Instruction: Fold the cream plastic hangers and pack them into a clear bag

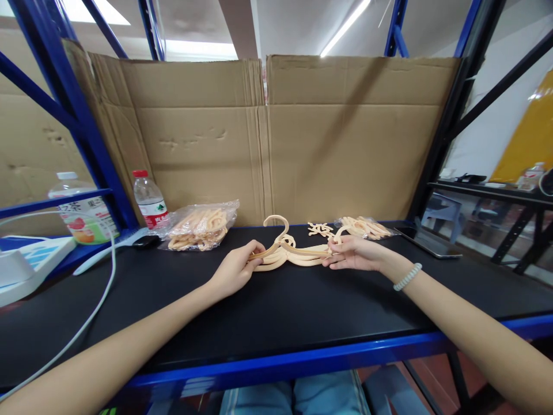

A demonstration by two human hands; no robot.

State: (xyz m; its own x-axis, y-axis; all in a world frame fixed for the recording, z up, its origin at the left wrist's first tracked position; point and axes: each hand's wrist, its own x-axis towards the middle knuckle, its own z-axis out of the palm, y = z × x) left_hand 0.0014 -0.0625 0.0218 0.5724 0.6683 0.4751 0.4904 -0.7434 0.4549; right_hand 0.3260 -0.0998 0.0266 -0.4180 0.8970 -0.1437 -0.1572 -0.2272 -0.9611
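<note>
A stack of small cream plastic hangers (288,251) lies on the black shelf top (276,311), one hook curling upward. My left hand (237,268) pinches the left end of the stack with thumb and fingers closed. My right hand (353,253) grips the right end, fingers closed around it; a white bead bracelet circles that wrist. A clear bag of more cream hangers (199,226) sits to the left, and loose cream pieces (320,230) and another bag of them (363,227) lie just behind my right hand.
Cardboard sheets (268,138) wall off the back. A red-capped water bottle (149,199), a larger drink bottle (82,210), a white device with cable (26,262) stand left. A dark phone or tablet (421,239) lies right. Blue rack posts (73,109) frame the bench.
</note>
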